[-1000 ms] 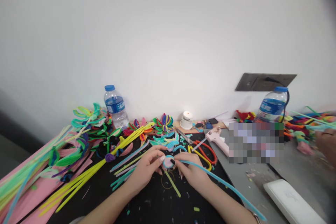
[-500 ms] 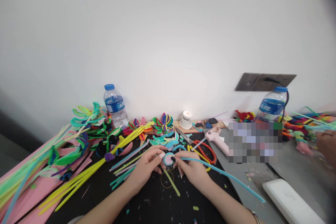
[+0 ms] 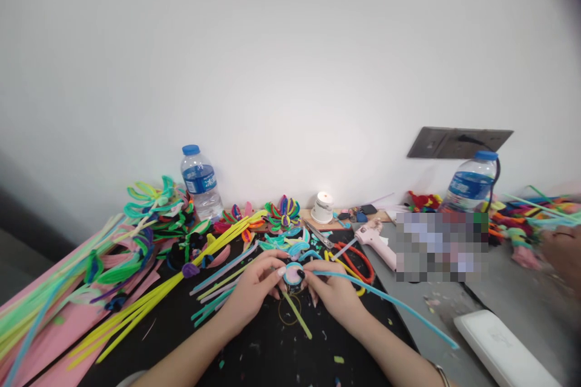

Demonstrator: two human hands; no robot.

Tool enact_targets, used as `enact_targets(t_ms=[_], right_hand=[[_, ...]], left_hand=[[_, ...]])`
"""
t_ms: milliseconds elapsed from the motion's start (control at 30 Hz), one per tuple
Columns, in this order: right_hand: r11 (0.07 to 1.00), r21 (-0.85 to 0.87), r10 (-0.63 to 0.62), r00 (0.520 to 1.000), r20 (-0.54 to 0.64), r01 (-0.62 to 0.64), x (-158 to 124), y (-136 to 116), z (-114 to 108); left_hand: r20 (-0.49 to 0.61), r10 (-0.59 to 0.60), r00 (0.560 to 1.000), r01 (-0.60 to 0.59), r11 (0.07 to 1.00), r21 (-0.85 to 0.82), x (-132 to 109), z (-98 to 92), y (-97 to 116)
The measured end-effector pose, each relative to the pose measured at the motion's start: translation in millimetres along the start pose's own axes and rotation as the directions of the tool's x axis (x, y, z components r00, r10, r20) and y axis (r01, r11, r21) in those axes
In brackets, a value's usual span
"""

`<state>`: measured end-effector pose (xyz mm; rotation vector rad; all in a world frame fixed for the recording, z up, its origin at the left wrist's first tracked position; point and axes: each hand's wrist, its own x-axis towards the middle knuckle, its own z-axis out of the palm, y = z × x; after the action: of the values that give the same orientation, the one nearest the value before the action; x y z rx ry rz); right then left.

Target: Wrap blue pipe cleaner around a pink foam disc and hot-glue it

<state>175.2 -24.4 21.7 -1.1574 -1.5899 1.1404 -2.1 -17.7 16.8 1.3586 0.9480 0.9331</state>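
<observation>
Between both sets of fingertips is a small round pipe-cleaner piece (image 3: 293,274), pink in the middle with a blue rim. My left hand (image 3: 258,283) pinches its left side, thumb on the edge. From the other side, my right hand (image 3: 334,291) grips it, a dark-nailed thumb pressing at the rim. A long light-blue pipe cleaner (image 3: 399,303) runs from the right fingers out to the lower right. Just below the hands lie a short yellow-green pipe cleaner (image 3: 298,315) and a thin ring (image 3: 287,319) on the black mat (image 3: 272,357).
Bundled pipe cleaners (image 3: 140,308) and finished flowers fill the left. Scissors (image 3: 321,236), a pink glue gun (image 3: 379,245) and a white spool (image 3: 322,208) stand behind the hands. Two water bottles (image 3: 200,181) are by the wall. A white case (image 3: 503,344) lies right; another person's hand (image 3: 563,254) shows at the edge.
The round piece has turned slightly between my fingers, its blue rim showing more along the lower edge. Both hands stay in nearly the same place.
</observation>
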Motion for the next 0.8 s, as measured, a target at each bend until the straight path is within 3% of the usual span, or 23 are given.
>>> enact_targets(t_ms=[800], right_hand=[[0.996, 0.086, 0.035, 0.998, 0.044, -0.039, 0.9, 2.2, -1.0]], left_hand=[[0.051, -0.063, 0.997, 0.068, 0.993, -0.097, -2.6, -3.3, 5.9]])
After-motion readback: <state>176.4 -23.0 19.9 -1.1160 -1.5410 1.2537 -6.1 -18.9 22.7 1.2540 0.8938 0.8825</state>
